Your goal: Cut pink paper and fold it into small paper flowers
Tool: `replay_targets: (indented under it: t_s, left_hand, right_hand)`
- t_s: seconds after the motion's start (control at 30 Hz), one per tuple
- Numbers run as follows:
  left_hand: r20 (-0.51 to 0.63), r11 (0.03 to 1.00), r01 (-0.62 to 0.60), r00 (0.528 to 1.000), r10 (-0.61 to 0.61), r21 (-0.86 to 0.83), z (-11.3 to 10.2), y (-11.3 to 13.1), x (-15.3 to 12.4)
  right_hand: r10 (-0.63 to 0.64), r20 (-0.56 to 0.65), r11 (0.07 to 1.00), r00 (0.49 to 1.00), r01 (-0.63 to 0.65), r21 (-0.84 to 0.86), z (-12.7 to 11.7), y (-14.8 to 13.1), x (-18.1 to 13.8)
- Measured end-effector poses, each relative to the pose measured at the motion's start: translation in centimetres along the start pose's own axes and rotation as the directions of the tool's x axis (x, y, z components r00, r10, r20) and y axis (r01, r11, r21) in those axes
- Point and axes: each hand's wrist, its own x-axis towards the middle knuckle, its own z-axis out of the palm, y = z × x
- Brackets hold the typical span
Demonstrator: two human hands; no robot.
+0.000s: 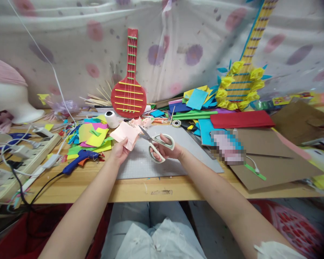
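Observation:
My left hand (120,151) pinches a pale pink square of paper (126,133) by its lower edge, above the grey cutting mat (178,163). In my right hand (166,147) is a pair of scissors (152,140) with white handles, my fingers through the loops. Its blades are slightly parted and point left toward the paper's right edge; whether they touch it I cannot tell. Behind the paper lie crumpled pale pink pieces (143,121). A white spool of thread (111,119) stands just behind the pink square.
A blue glue gun (79,160) and coloured paper scraps (94,135) lie left, beside a power strip (43,151) with cables. A red paper instrument (129,94) leans at the back. Brown cardboard (261,176) and a folded red sheet (241,119) lie to the right.

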Motion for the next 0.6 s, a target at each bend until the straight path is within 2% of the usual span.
replay_targets:
  t_s: [0.23,0.4,0.6]
  left_hand:
    - [0.033,0.983,-0.180,0.983,0.179,0.036,0.7,-1.1,-1.1]
    - [0.049,0.983,-0.181,0.982,0.181,0.008,0.6,-1.4,-1.3]
    - [0.045,0.981,-0.194,0.980,0.193,0.008,0.5,-1.4,-1.4]
  right_hand:
    - [-0.107,0.001,0.992,0.994,0.106,0.065,0.9,1.1,0.5]
    - [-0.165,-0.068,0.981,0.984,0.171,0.089,0.8,2.0,0.7]
    - [-0.124,-0.109,0.982,0.986,0.138,0.131,0.5,2.3,0.6]
